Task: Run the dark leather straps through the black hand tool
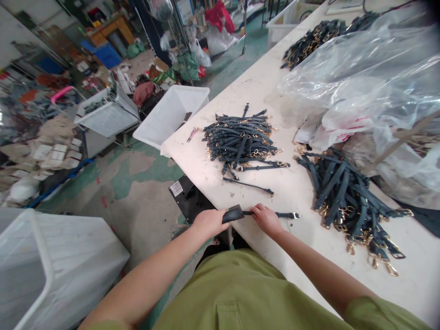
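Observation:
A dark blue-grey strap [287,214] with a gold clasp lies along the near edge of the white table [295,185]. My right hand [266,218] is closed on the strap's middle. At the table edge my left hand [209,222] is closed round a dark wedge-shaped tool [233,213] that meets the strap's left end. One loose strap [248,185] lies just beyond my hands. Farther back sits a neat pile of straps [241,140]. A looser heap of straps with gold clasps [354,201] lies to the right.
Clear plastic bags [371,78] cover the table's right side, with more straps [316,39] behind them. A white bin [170,114] stands left of the table, another [41,270] at lower left. A black plate [187,197] juts from the table edge. Clutter fills the floor beyond.

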`<state>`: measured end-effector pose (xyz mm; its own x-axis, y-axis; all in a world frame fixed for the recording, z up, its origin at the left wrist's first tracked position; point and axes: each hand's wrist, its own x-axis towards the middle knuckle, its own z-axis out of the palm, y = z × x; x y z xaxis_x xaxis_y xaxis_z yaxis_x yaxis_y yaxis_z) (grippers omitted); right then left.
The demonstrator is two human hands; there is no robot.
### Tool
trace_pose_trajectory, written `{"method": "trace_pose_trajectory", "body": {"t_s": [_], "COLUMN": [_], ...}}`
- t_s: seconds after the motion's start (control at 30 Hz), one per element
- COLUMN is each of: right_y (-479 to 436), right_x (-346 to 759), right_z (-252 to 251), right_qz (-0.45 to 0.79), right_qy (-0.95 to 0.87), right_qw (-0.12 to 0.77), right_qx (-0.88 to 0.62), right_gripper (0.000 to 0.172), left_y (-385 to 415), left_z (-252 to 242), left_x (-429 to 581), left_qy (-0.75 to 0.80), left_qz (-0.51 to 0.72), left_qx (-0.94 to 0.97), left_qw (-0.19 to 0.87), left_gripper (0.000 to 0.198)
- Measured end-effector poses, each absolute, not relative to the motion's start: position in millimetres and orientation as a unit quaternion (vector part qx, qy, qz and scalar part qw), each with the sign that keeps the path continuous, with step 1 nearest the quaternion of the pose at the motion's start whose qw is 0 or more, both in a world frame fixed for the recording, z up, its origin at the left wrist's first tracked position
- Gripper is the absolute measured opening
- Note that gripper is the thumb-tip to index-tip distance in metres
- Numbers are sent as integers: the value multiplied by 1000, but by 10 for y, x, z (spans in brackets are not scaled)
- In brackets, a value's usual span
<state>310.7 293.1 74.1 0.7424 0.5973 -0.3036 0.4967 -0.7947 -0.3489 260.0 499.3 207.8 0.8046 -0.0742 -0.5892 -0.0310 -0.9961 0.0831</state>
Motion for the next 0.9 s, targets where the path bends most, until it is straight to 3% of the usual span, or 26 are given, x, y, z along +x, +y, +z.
{"method": "trace_pose_trajectory", "body": {"t_s": [0.23,0.4,0.53,0.73,0.9], "right_y": [2868,3310,3597,3009,2899], "right_x": [3200,3669,4031,3902,3666], "right_z": [848,998,1016,840,819], "right_qz": [220,142,166,165,191], "right_qy": [-323,-293,-268,-421,-372], "right_qw": [95,149,92,66,75], "right_qx": [-916,-934,-944,-889,-905], "right_gripper": [21,28,25,22,22], "left_y": [5184,5366,5431,5636,5541], "left_z": [2202,2283,2299,2360,2326], "left_x": [2696,2726,2776,2537,2494], "left_qy": [28,85,105,97,55], "left_qz": [-303,-305,-316,-344,-348], "left_qx": [952,948,942,933,934], "left_qw": [41,27,25,40,52], "left_gripper": [43,46,44,41,41]}}
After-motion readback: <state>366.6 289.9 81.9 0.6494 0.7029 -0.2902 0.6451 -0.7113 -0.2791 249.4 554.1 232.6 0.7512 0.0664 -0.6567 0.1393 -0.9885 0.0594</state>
